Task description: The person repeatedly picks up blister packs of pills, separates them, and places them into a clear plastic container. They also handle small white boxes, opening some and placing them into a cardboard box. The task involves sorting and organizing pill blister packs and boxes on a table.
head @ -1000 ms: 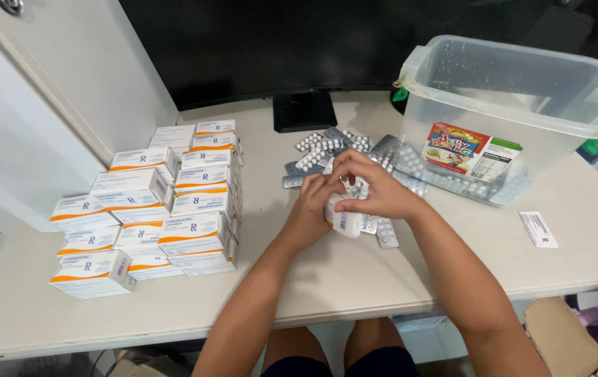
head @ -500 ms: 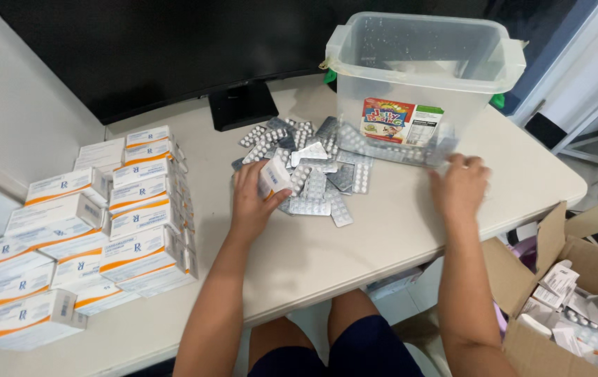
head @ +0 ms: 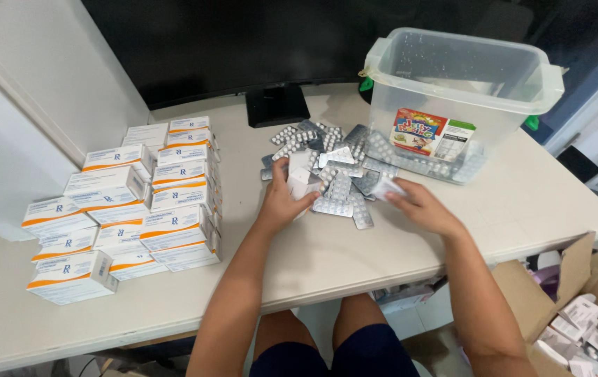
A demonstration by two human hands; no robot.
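My left hand grips a small white medicine box at the left edge of a heap of silver blister packs in the middle of the white table. My right hand lies on the table at the heap's right side, its fingers closed on a blister strip. Stacks of white and orange medicine boxes stand to the left of my left hand.
A clear plastic bin with a colourful label and blister packs inside stands at the back right. A dark monitor on its stand fills the back. An open cardboard box of small boxes sits on the floor, lower right.
My right hand has come back from near the bin to the blister heap and now holds a strip. My left hand stays on the white box. The camera view has shifted.
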